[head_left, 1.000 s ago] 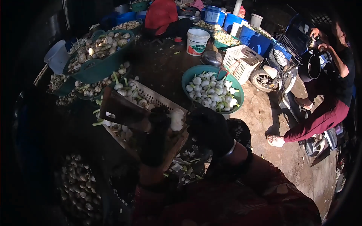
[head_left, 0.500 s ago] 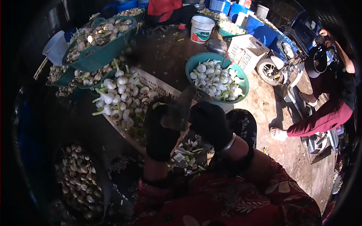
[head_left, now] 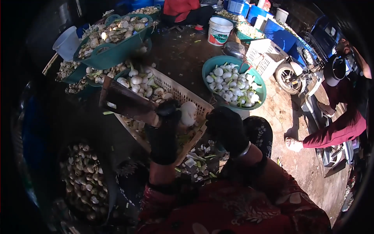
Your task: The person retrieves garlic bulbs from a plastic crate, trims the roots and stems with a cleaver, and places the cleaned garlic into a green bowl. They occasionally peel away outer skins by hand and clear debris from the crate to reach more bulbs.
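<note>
My left hand (head_left: 163,134), in a black glove, grips the wooden handle of a cleaver (head_left: 130,103). Its broad dark blade points left over the beige plastic crate (head_left: 177,89). Close by that hand's fingers is a white garlic bulb (head_left: 189,113); whether they touch it I cannot tell. My right hand (head_left: 226,130), gloved in black too, is at the crate's right end, a gap away from the bulb. Its fingers look curled, and anything inside them is hidden. More garlic bulbs (head_left: 138,82) with green stems fill the crate's far part, partly behind the blade.
A green basin (head_left: 206,84) of white garlic stands beyond my right hand. Trimmings (head_left: 198,162) lie below the crate, and dark bulbs (head_left: 83,179) fill a container at lower left. Heaped green tubs (head_left: 105,58) stand at far left. Right are a motorbike (head_left: 290,78) and a person (head_left: 339,124).
The cleaver blade has swung from between my hands to the left, over the crate. My hands are farther apart, and a white garlic bulb now shows between them.
</note>
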The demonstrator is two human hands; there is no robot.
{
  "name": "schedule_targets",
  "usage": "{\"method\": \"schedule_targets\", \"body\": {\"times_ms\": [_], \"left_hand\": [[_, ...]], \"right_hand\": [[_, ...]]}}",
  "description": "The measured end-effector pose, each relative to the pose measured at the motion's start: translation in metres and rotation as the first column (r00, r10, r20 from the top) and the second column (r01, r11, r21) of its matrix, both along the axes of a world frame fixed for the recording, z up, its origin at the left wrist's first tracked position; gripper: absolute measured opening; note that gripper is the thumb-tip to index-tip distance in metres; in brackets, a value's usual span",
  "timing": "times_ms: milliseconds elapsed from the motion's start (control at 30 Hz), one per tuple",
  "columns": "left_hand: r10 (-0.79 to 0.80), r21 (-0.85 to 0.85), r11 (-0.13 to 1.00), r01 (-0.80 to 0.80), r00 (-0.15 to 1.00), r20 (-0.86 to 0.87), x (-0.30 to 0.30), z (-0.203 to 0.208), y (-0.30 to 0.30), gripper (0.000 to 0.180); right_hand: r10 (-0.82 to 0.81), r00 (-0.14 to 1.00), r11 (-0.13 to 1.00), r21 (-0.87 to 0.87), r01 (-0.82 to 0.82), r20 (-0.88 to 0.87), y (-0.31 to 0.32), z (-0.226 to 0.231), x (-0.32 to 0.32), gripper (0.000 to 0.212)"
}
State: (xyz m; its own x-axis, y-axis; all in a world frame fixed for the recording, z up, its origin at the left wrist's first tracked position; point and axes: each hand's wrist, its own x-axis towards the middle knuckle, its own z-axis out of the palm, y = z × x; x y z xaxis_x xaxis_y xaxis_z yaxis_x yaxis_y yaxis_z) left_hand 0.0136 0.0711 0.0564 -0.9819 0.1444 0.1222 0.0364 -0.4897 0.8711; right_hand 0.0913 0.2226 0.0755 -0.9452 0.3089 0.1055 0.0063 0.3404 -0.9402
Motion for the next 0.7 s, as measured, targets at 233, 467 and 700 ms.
{"method": "schedule_targets", "body": {"times_ms": [233, 467, 700], "left_hand": [[-0.119, -0.511, 0.852, -0.114, 0.908, -0.402, -0.013, -0.035, 0.0, 0.041], [-0.129, -0.567, 0.786, -0.247, 0.831, -0.541, -0.014, -0.057, 0.002, 0.03], [-0.053, -0.048, 0.997, 0.055, 0.998, 0.023, 0.003, 0.004, 0.0, 0.017]], "right_hand": [[-0.08, 0.974, 0.904, 0.397, 0.16, -0.211, -0.031, 0.017, -0.008, 0.016], [-0.062, 0.96, 0.802, 0.558, 0.211, -0.274, -0.022, 0.001, -0.017, 0.013], [-0.177, 0.965, 0.597, 0.759, 0.26, -0.191, 0.036, -0.048, -0.037, 0.011]]}}
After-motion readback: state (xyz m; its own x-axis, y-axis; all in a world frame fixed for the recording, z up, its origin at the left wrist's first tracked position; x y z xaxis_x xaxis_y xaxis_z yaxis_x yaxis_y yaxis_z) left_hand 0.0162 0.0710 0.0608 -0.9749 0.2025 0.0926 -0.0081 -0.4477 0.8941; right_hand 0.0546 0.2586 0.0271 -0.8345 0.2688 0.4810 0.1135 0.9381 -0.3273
